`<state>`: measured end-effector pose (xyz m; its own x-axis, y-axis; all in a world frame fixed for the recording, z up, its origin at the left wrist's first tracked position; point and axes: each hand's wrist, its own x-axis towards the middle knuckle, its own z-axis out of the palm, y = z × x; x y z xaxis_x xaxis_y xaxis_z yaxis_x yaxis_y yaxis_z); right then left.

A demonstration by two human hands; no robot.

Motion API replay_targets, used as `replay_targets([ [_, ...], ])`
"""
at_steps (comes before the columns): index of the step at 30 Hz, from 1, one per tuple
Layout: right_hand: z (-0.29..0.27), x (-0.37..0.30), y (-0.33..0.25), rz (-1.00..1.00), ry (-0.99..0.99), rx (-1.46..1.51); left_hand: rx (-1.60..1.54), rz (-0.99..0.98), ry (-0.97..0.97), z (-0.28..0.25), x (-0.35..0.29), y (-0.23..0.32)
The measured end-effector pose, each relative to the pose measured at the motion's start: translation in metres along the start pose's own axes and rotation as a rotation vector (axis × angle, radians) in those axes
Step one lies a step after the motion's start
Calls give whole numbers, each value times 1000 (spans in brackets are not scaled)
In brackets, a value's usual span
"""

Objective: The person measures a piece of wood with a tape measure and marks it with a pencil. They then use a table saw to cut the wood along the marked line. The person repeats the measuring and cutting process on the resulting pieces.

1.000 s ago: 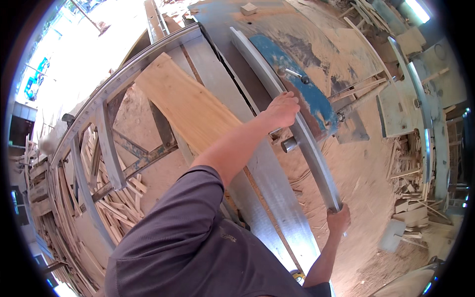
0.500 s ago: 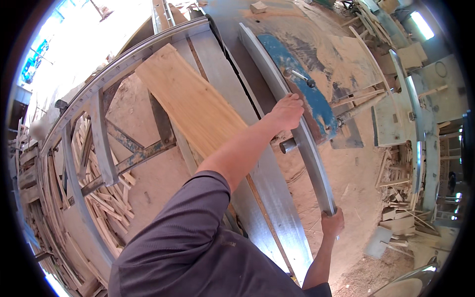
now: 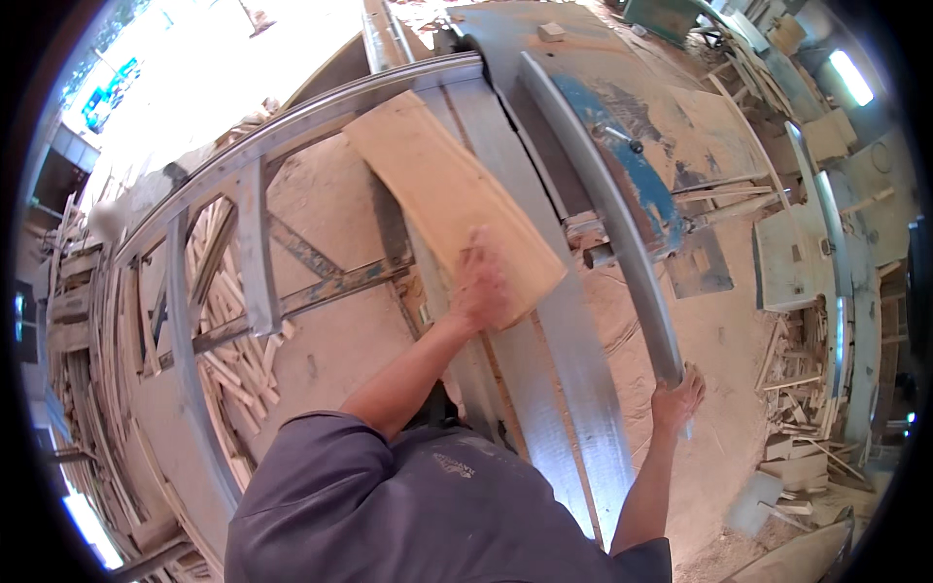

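A light wooden board (image 3: 428, 175) with one wavy edge lies slanted across the grey metal table (image 3: 573, 389) of a saw-like machine. My left hand (image 3: 481, 287) rests on the board's near part, fingers stretched forward along its top and slightly blurred. To the right runs a long grey metal fence (image 3: 622, 228), apart from the board. Its near end is in the grasp of my right hand (image 3: 677, 400), with the fingers bent over the far side. A short round bar (image 3: 598, 257) sticks out beneath the fence.
An open metal frame (image 3: 258, 248) with a rail extends left of the table. Below it, several wood strips (image 3: 228, 369) lie heaped on the dusty floor. A blue-painted plate with a handle (image 3: 622, 138) sits beyond the fence. Scrap wood (image 3: 797, 384) is piled at the right.
My left hand has let go of the fence and come left onto the board. My right hand stays at the fence's near end. The whole view has shifted.
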<state>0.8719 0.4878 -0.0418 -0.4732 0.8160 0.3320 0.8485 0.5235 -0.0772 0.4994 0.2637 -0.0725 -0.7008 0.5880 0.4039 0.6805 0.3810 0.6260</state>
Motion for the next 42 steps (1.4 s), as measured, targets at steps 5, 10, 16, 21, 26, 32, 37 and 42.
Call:
replay_targets([
  [5, 13, -17, -115, -15, -85, 662, 41, -343, 261, -46, -51, -48],
  [10, 43, 29, -179, 90, -436, 1105, -993, -928, 185, -53, -34, -41],
  [16, 75, 47, -232, 0, -449, 957, -1226, -1126, 95, -76, 0, -40],
  [21, 57, 48, -238, 115, -548, 1025, -1320, -1176, 9, -93, 9, -37],
  [26, 17, 44, -268, 316, -432, 1037, -1383, -1175, -145, -113, 38, -49],
  [32, -72, -9, -275, -34, -162, 1011, -1846, -1117, -83, -93, 2, -41],
  [37, -150, -57, -295, -554, 32, 991, -1850, -1115, 12, -107, -39, -14],
  [42, -181, -103, -327, -1164, -60, 996, -2440, -357, -319, -53, -118, -84],
])
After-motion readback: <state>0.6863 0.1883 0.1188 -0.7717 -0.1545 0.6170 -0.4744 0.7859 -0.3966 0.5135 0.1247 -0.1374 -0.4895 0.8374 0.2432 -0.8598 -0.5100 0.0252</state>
